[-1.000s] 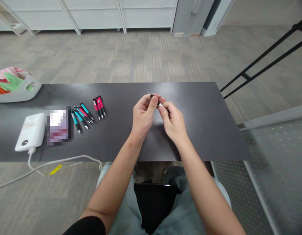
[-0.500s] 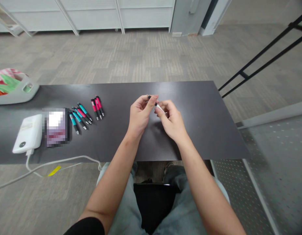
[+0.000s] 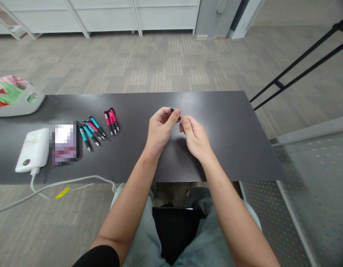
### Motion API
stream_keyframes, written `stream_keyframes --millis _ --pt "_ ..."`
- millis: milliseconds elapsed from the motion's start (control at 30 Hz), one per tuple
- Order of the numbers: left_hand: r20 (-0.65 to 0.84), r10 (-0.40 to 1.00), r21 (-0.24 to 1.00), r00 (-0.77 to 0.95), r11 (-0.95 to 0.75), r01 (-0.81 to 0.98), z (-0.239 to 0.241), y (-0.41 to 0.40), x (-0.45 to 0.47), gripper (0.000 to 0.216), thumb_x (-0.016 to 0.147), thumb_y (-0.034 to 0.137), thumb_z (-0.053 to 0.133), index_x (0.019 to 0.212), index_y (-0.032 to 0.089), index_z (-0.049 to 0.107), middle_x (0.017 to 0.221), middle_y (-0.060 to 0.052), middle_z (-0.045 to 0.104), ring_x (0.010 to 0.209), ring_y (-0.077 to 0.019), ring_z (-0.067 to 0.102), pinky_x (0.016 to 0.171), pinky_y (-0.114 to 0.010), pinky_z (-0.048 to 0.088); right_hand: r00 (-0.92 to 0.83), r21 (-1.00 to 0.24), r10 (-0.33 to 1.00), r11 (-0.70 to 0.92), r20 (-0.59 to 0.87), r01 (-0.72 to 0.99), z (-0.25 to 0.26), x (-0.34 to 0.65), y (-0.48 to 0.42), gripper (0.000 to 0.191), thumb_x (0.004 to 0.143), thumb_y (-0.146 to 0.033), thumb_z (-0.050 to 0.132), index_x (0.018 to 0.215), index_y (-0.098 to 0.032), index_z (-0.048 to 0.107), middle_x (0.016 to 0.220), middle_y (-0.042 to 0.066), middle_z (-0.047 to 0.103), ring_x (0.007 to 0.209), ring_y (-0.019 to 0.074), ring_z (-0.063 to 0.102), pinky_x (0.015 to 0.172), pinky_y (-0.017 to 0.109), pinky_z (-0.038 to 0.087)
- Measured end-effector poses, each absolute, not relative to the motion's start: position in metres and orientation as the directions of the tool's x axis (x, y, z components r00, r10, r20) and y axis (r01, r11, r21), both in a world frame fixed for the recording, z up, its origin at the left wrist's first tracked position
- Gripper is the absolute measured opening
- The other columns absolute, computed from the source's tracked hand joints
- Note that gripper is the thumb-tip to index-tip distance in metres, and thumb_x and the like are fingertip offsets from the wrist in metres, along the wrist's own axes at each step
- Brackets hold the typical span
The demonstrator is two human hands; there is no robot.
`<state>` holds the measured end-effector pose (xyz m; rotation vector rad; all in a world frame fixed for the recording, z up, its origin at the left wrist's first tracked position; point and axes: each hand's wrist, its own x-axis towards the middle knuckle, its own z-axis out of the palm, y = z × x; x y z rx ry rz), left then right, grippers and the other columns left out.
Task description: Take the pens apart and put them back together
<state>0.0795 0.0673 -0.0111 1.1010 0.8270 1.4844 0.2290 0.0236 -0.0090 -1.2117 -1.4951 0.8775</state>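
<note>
Above the middle of the dark table (image 3: 229, 148), my left hand (image 3: 157, 131) pinches a short black pen part (image 3: 172, 110) between thumb and fingers. The part lies slantwise, its middle covered by my thumb, with a small shiny bit at its lower right end. Against that end is my right hand (image 3: 197, 136), thumb and fingers pressed together. Whatever it grips is hidden by the fingers. To the left lie several pens: a group of blue and pink ones (image 3: 93, 130) and a row of pink ones (image 3: 111, 120), all with black grips.
A white power bank (image 3: 33, 150) with a white cable (image 3: 74, 182) lies at the left, beside a blurred-out device (image 3: 65, 144). At the far left stands a white basket (image 3: 35, 104) holding colourful bags or cloth. A black metal frame (image 3: 296, 70) rises beyond the right edge.
The white barrel that showed between my hands is out of sight now. My right hand's fingers have closed up and turned; my left hand keeps its hold on the black part.
</note>
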Motion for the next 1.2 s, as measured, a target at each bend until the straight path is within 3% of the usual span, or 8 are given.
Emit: stream_keyframes --millis 67,200,367,500,600,900,1067,1200 --pt "0.212 0.977 0.907 -0.017 -0.203 -0.370 -0.013 0.069 0.080 0.060 0.077 0.078 0.117 0.090 0.026 0.090 0.095 -0.003 0.086 0.084 -0.0163 0.078 0.082 -0.032 0.067 -0.019 -0.937 0.968 0.247 0.250 0.247 -0.008 0.228 0.024 0.051 0.119 -0.080 0.064 0.103 -0.032 0.068 0.100 0.008 0.074 0.099 0.0318 0.073 0.097 0.048 0.062" --pt "0.219 0.975 0.896 -0.028 -0.213 -0.390 -0.015 0.070 0.080 0.057 0.078 0.074 0.118 0.088 0.026 0.089 0.094 -0.003 0.086 0.086 -0.0164 0.078 0.086 -0.031 0.066 0.020 -0.949 0.969 0.237 0.247 0.208 -0.008 0.228 0.025 0.050 0.107 -0.080 0.085 0.116 -0.034 0.067 0.103 0.004 0.073 0.085 0.0279 0.066 0.086 0.046 0.060" --pt "0.198 0.980 0.912 -0.023 -0.192 -0.362 -0.015 0.069 0.080 0.062 0.076 0.078 0.117 0.088 0.026 0.086 0.094 -0.003 0.085 0.085 -0.0174 0.078 0.084 -0.032 0.067 -0.004 -0.941 0.971 0.231 0.237 0.247 -0.010 0.229 0.025 0.049 0.119 -0.081 0.065 0.109 -0.033 0.069 0.094 0.005 0.072 0.093 0.0313 0.072 0.097 0.049 0.064" --pt "0.191 0.980 0.920 -0.057 -0.199 -0.338 -0.015 0.070 0.077 0.058 0.083 0.074 0.116 0.088 0.026 0.083 0.096 -0.004 0.085 0.088 -0.0180 0.079 0.086 -0.033 0.067 0.009 -0.947 0.979 0.196 0.205 0.254 -0.015 0.230 0.025 0.042 0.112 -0.072 0.080 0.119 -0.034 0.064 0.107 0.005 0.077 0.088 0.0290 0.074 0.089 0.047 0.065" --pt "0.202 0.976 0.922 -0.087 -0.219 -0.319 -0.016 0.072 0.074 0.059 0.086 0.076 0.113 0.090 0.026 0.083 0.097 -0.004 0.084 0.089 -0.0180 0.079 0.087 -0.033 0.067 -0.023 -0.952 0.985 0.171 0.171 0.255 -0.016 0.231 0.024 0.036 0.114 -0.065 0.078 0.125 -0.034 0.062 0.108 0.004 0.076 0.080 0.0259 0.071 0.081 0.044 0.064" --pt "0.189 0.971 0.933 -0.146 -0.224 -0.282 -0.011 0.081 0.058 0.036 0.106 0.063 0.101 0.099 0.030 0.088 0.099 -0.001 0.082 0.084 -0.0148 0.073 0.082 -0.028 0.065 -0.064 -0.909 0.974 0.227 0.219 0.349 -0.012 0.234 0.023 0.037 0.121 -0.066 0.065 0.110 -0.031 0.070 0.100 0.007 0.076 0.101 0.0314 0.076 0.099 0.047 0.062" --pt "0.240 0.959 0.963 -0.151 -0.255 -0.092 -0.010 0.093 0.029 0.029 0.108 0.057 0.097 0.109 0.031 0.086 0.102 -0.003 0.085 0.089 -0.0189 0.077 0.086 -0.033 0.064 -0.030 -0.899 0.977 0.205 0.210 0.388 -0.014 0.242 0.025 0.037 0.119 -0.066 0.068 0.108 -0.031 0.072 0.096 0.006 0.075 0.098 0.0310 0.073 0.096 0.046 0.060" --pt "0.237 0.964 0.922 -0.120 -0.185 0.339 -0.007 0.092 0.013 0.024 0.102 0.042 0.099 0.109 0.029 0.080 0.101 -0.003 0.087 0.097 -0.0258 0.080 0.109 -0.046 0.059 -0.001 -0.902 0.979 0.188 0.203 0.390 -0.015 0.248 0.027 0.039 0.116 -0.068 0.071 0.105 -0.031 0.071 0.094 0.005 0.074 0.095 0.0296 0.070 0.089 0.044 0.056"
